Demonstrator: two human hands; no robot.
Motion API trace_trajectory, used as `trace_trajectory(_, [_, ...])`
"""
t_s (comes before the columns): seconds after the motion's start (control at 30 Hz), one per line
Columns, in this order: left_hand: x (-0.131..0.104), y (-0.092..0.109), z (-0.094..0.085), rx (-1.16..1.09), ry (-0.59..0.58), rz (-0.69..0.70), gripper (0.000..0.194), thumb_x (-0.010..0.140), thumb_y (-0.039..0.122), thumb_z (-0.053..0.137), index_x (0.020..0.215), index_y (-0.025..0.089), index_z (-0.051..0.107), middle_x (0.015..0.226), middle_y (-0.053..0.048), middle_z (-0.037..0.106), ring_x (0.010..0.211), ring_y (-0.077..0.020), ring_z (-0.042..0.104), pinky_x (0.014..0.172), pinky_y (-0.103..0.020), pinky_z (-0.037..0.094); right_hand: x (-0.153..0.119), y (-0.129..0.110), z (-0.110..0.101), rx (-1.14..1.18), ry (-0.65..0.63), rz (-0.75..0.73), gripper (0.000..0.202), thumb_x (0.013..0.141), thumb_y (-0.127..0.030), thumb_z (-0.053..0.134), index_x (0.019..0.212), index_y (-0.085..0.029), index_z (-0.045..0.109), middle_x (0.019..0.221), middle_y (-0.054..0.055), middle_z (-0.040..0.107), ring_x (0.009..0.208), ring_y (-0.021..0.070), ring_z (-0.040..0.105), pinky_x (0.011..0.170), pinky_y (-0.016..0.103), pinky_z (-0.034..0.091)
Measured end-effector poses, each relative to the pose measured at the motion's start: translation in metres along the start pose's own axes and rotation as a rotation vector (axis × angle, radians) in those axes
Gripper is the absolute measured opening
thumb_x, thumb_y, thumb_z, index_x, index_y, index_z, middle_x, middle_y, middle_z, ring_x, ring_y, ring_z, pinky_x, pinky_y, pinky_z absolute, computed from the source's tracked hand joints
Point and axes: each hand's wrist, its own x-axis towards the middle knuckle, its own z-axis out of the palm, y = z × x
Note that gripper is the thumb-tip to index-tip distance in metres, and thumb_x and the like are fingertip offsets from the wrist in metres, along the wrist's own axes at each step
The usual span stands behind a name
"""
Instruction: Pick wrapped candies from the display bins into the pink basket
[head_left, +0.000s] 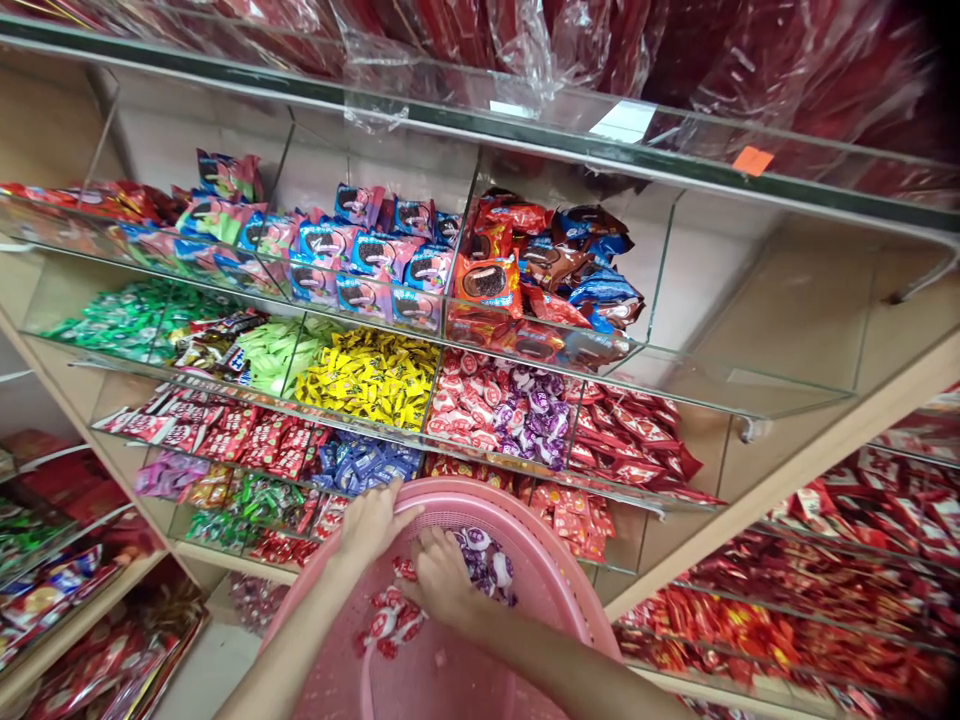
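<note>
A pink plastic basket [551,600] with a perforated rim is tilted in front of the shelves. My left hand [371,525] is closed over its far left rim. Inside the basket is my right hand [442,578], its fingers curled down; what lies under them is hidden. Red-and-white wrapped candies [394,615] lie to the left of that hand. On its other side are purple-and-white wrapped candies [487,562].
Glass-fronted shelf compartments hold yellow-wrapped sweets [367,378], purple candies [534,412] and blue-pink cookie packs [379,255]. A glass shelf edge [450,125] runs overhead. More red packets [825,580] fill racks at right; another rack [67,590] stands left.
</note>
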Motion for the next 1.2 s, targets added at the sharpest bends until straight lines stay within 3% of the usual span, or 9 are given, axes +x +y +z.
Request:
trace_trajectory(0.13, [0.001,-0.002,0.003,0.003,0.022,0.014,0.058,0.081,0.06,0.022,0.113,0.02,0.049,0.09,-0.012,0.065,0.087,-0.0264,0.061,0.069,-0.033,0.044,0.0,0.0,-0.008,0.012,0.002,0.001,0.043,0.079,-0.053,0.05,0.09,-0.013,0.063,0.098,0.013,0.06,0.097,0.0264,0.05,0.084,0.04,0.039])
trace_trajectory(0.23, [0.001,-0.002,0.002,0.013,-0.001,0.005,0.053,0.083,0.055,0.026,0.114,0.02,0.049,0.091,-0.013,0.064,0.088,-0.026,0.061,0.07,-0.033,0.044,-0.002,0.0,-0.028,0.023,0.107,-0.05,0.041,0.08,-0.052,0.05,0.094,-0.015,0.061,0.102,0.011,0.059,0.097,0.0253,0.049,0.084,0.039,0.037])
trace_trajectory(0.4, [0.001,-0.004,0.001,0.018,-0.038,0.016,0.044,0.084,0.041,0.036,0.123,0.021,0.043,0.099,-0.012,0.063,0.092,-0.0255,0.06,0.072,-0.033,0.044,-0.006,0.008,-0.09,0.032,0.346,-0.103,0.031,0.087,-0.045,0.043,0.08,-0.02,0.06,0.084,0.005,0.057,0.085,0.0194,0.049,0.076,0.033,0.034])
trace_trajectory(0.57, [0.002,-0.005,0.007,-0.028,0.02,0.022,0.059,0.079,0.063,0.028,0.116,0.021,0.048,0.096,-0.012,0.064,0.087,-0.0267,0.061,0.069,-0.034,0.044,0.013,0.029,-0.152,0.001,0.657,-0.03,0.035,0.089,-0.045,0.038,0.077,-0.018,0.057,0.08,0.005,0.054,0.082,0.0182,0.047,0.073,0.031,0.031])
trace_trajectory(0.67, [0.002,-0.004,0.007,-0.019,0.036,0.022,0.061,0.079,0.065,0.024,0.112,0.02,0.05,0.093,-0.012,0.065,0.086,-0.0274,0.061,0.067,-0.034,0.044,0.032,0.041,-0.173,-0.087,0.688,0.112,0.036,0.085,-0.051,0.043,0.081,-0.018,0.058,0.085,0.007,0.056,0.086,0.0213,0.047,0.072,0.032,0.031])
trace_trajectory(0.9, [0.002,-0.003,0.002,-0.02,-0.004,0.003,0.059,0.08,0.062,0.022,0.109,0.019,0.05,0.092,-0.012,0.064,0.087,-0.0272,0.061,0.068,-0.035,0.044,0.062,0.046,-0.185,-0.158,0.544,0.237,0.045,0.077,-0.058,0.048,0.084,-0.016,0.061,0.09,0.01,0.059,0.088,0.025,0.049,0.072,0.035,0.033])
trace_trajectory(1.2, [0.001,-0.002,0.0,-0.016,-0.006,0.003,0.06,0.081,0.062,0.02,0.109,0.019,0.05,0.09,-0.013,0.065,0.086,-0.0291,0.061,0.068,-0.037,0.045,0.071,0.045,-0.179,-0.032,0.556,0.27,0.039,0.077,-0.053,0.05,0.078,-0.017,0.063,0.089,0.01,0.062,0.089,0.0241,0.051,0.074,0.034,0.032])
